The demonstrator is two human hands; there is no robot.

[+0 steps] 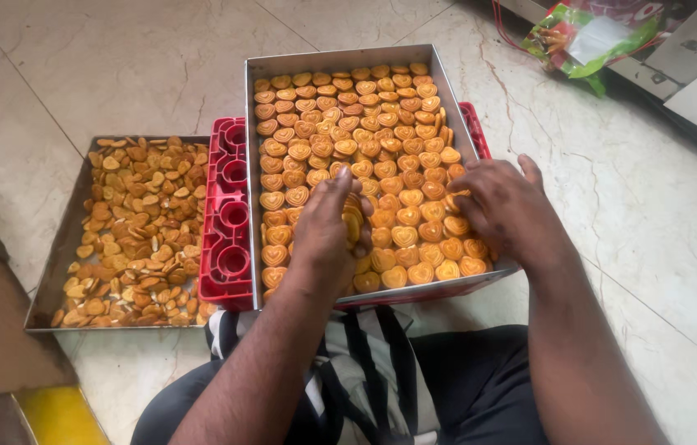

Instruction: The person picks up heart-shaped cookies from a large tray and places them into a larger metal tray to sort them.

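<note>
Biscuits (381,140), heart-shaped and golden, fill the steel tray (253,124) that sits on a red plastic crate (229,214) in front of the seated person. The left hand (323,231) lies palm-down on the near rows with its fingers closed together, gathering a small bunch; whether any are actually held I cannot tell. The right hand (509,206) rests open and flat at the tray's right edge, fingers curled over biscuits there without pinching any. To my eye the work would go best with a light, sweeping touch, since pressing could crack the thin pieces, and the tray overhangs the crate. A second tray (68,247) of loose, jumbled biscuits lies on the marble floor (653,206) to the left.
</note>
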